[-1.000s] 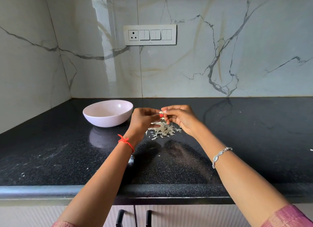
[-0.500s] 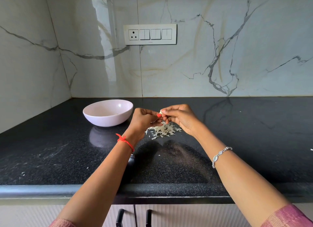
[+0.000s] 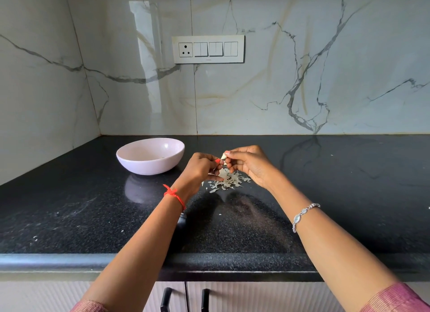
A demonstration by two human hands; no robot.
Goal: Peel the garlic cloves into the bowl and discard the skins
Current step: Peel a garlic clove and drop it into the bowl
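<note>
A small pale garlic clove is pinched between the thumb and fingers of my right hand, just above the black countertop. My left hand is curled close beside it, its fingertips at the clove's lower end. Under both hands lies a heap of thin white garlic skins. A pale pink bowl stands to the left of my hands; its inside is mostly hidden by the near wall.
Marble wall panels close off the back and left, with a switch panel on the back wall. Small white skin flecks dot the counter. Cabinet handles show below the front edge.
My hands have stayed over the skin heap. The right hand has lifted the clove slightly, and the left fingers have shifted lower along it.
</note>
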